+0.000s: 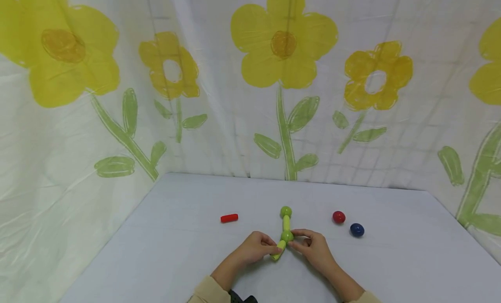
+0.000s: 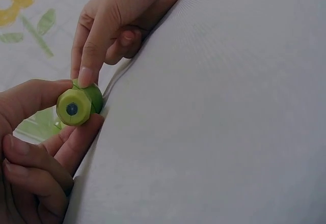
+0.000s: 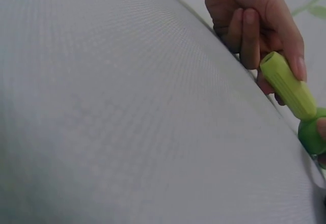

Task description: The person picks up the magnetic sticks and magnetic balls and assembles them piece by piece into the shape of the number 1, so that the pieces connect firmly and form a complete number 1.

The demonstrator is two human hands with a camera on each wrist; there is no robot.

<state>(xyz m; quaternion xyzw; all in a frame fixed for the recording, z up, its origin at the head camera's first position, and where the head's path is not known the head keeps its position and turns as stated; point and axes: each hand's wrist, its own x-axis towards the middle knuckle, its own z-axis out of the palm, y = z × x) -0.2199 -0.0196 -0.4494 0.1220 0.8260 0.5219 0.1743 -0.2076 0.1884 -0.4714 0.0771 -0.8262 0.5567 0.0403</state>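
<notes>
In the head view, a yellow-green rod (image 1: 286, 223) joins a far green ball (image 1: 286, 212) to a nearer green ball (image 1: 287, 236). From the nearer ball a second yellow-green rod (image 1: 278, 250) slants toward the person's left. My left hand (image 1: 256, 247) pinches this second rod between thumb and fingers. The thumb and forefinger of my right hand (image 1: 314, 248) pinch the nearer green ball. Seen end-on in the left wrist view, the second rod (image 2: 65, 104) has a dark round spot in its end. In the right wrist view its faceted side shows.
A red rod (image 1: 229, 218) lies on the white table (image 1: 176, 251) to the left. Off to the right are a red ball (image 1: 339, 217) and a dark blue ball (image 1: 357, 230). Behind the table hangs a flower-printed curtain (image 1: 219, 133).
</notes>
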